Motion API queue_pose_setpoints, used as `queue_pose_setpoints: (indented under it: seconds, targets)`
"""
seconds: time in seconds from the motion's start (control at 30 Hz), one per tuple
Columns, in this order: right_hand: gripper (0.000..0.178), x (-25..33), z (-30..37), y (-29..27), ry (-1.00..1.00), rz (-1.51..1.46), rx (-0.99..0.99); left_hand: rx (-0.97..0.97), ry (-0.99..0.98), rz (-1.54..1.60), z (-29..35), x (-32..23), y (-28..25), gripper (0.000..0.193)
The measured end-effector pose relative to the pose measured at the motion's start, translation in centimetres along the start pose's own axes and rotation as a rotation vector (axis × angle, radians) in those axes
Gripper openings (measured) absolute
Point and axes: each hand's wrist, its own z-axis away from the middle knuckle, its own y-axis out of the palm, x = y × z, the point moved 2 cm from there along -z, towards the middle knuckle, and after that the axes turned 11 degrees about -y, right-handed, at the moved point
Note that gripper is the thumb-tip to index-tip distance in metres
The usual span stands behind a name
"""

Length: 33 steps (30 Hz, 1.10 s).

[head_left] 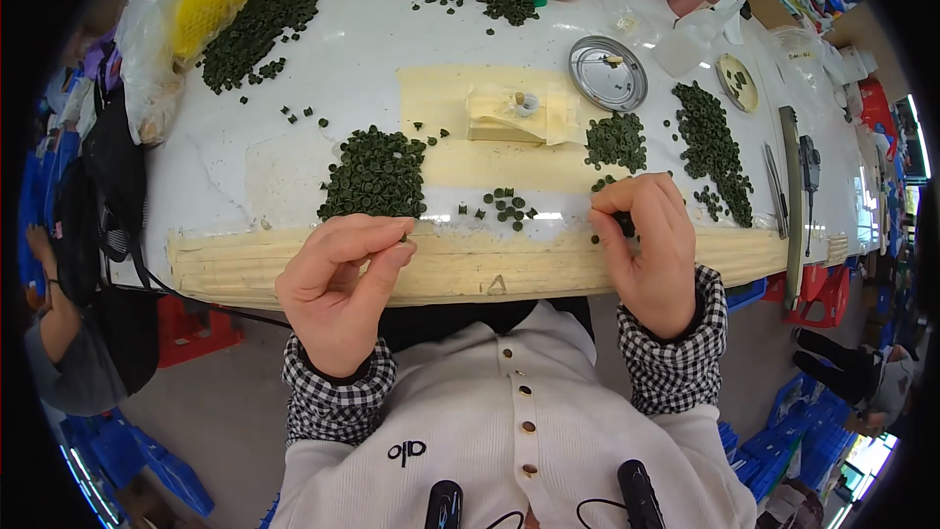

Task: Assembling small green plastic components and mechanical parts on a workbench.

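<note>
My left hand (338,284) is over the taped front edge of the table, thumb and forefinger pinched together. A tiny dark green piece (404,238) shows between those fingertips. Beside it, on the far side, lies a dense heap of small dark green spool-shaped pieces (374,174). My right hand (648,253) is bent over a few more such pieces, its thumb and forefinger nearly meeting; what they hold, if anything, is too small to make out. Between my hands, a loose cluster of green pieces (507,206) rests on the table.
Farther back stand a tape-covered block (519,116) with a small cup on top, a round metal lid (609,75) and a small dish (737,83). More green heaps (713,149) lie right and at the back. Tweezers (775,186) lie at the right.
</note>
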Motion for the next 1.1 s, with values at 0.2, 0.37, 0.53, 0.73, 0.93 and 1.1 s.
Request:
queue_pose_setpoints:
  seconds: [0.2,0.37,0.53,0.73,0.93,1.1]
  targets:
    - [0.015,0.9,-0.3,-0.2,0.061,-0.149,-0.138,0.097,-0.190,0.297,-0.3,0.0,1.8,0.016]
    - [0.016,2.4,-1.0,0.6,0.117,-0.457,-0.126,0.229,-0.283,0.493,-0.8,0.5,4.5,0.017]
    - [0.019,2.5,-1.3,2.4,0.193,-0.717,-0.134,0.234,-0.248,0.486,-1.0,1.3,5.1,0.019]
    - [0.020,2.2,-1.4,2.8,0.207,-0.771,-0.116,0.242,-0.190,0.527,-1.1,1.5,5.2,0.021]
    - [0.020,2.1,-1.1,3.2,0.244,-0.836,-0.120,0.252,-0.172,0.503,-0.9,1.7,5.2,0.021]
    - [0.021,2.4,-1.3,3.4,0.292,-0.868,-0.125,0.247,-0.131,0.497,-1.0,1.7,5.1,0.022]
